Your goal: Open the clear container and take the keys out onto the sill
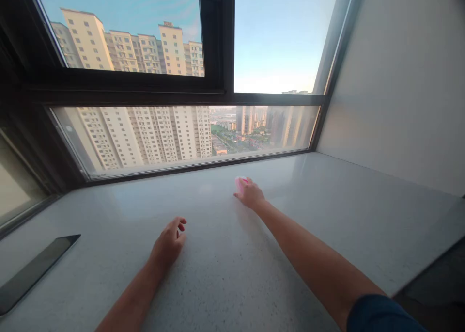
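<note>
My right hand (250, 194) is stretched far forward over a wide, pale stone window ledge (327, 211) and presses a small pink and white thing (240, 181), perhaps a cloth or sponge, against the surface; most of it is hidden under my fingers. My left hand (170, 242) rests on the ledge nearer to me with its fingers curled loosely and nothing in it. The two hands are apart, the left one lower and to the left of the right one.
A dark flat phone (34, 270) lies on the ledge at the far left. The window glass (181, 133) in its dark frame runs along the back. A white wall (399, 89) closes the right side. The ledge's edge drops off at lower right.
</note>
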Available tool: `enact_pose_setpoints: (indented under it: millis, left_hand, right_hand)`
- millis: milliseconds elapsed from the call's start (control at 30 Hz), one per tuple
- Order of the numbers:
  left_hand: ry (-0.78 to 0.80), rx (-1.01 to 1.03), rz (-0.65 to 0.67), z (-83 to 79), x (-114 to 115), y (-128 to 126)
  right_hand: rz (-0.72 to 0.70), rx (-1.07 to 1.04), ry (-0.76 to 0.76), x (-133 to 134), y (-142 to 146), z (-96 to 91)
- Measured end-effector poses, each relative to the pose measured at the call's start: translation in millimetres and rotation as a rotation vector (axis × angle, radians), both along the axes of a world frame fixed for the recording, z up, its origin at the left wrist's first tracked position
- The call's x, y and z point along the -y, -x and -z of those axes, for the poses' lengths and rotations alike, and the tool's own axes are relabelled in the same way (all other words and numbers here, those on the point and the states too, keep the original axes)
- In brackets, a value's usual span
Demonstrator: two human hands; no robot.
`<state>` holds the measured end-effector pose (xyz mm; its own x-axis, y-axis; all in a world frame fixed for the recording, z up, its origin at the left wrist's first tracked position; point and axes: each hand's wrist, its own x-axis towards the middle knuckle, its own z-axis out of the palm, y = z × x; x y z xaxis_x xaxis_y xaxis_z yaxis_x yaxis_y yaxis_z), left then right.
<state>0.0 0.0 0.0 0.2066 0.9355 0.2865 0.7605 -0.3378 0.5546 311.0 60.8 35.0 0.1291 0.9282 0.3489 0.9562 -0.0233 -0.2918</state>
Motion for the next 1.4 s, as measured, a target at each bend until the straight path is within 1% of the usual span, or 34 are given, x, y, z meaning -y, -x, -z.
enact_pose_setpoints:
  millis: [167,267,333,400,533,633,700,800,900,1033,1167,1400]
  left_hand:
    - [-0.033,-0.011,-0.013,-1.8,1.0,-2.4]
    - [-0.045,-0.006,-0.027,-5.2,2.0,-4.0]
    - [-0.046,0.013,-0.038,-9.4,3.6,-5.7]
    - [-0.031,0.05,-0.052,-14.3,6.1,-7.8]
    - [0.076,0.207,-0.079,-20.4,11.8,-13.2]
    - [0.226,0.413,-0.061,-21.5,17.3,-18.2]
    - [0.335,0.58,-0.041,-23.1,22.4,-22.0]
    - [0.469,0.753,-0.067,-28.3,30.9,-27.9]
    - [0.577,0.829,-0.091,-32.8,36.9,-32.4]
    - [0.673,0.895,-0.078,-33.0,38.9,-35.4]
    - [0.72,0.938,-0.096,-29.7,37.6,-35.7]
    - [0.722,0.99,-0.146,-27.1,37.3,-36.5]
  right_hand:
    - [-0.013,-0.024,-0.047,0.8,4.6,2.8]
    - [-0.086,-0.025,-0.082,5.7,13.4,1.5]
    - [-0.238,-0.057,-0.159,11.2,23.1,0.7]
    - [-0.42,-0.094,-0.195,18.8,35.6,-0.1]
    - [-0.732,-0.189,-0.197,38.7,64.9,-2.1]
    - [-0.865,-0.266,-0.201,53.3,83.2,-3.5]
    - [-0.941,-0.297,-0.191,60.3,90.0,-3.6]
    - [-0.976,-0.354,-0.2,65.6,91.1,-1.6]
    - [-0.965,-0.391,-0.216,66.0,85.8,2.4]
    - [-0.978,-0.408,-0.258,65.1,80.7,7.6]
    - [-0.985,-0.419,-0.268,66.8,81.8,9.5]
    - [-1.004,-0.421,-0.263,70.2,84.5,9.2]
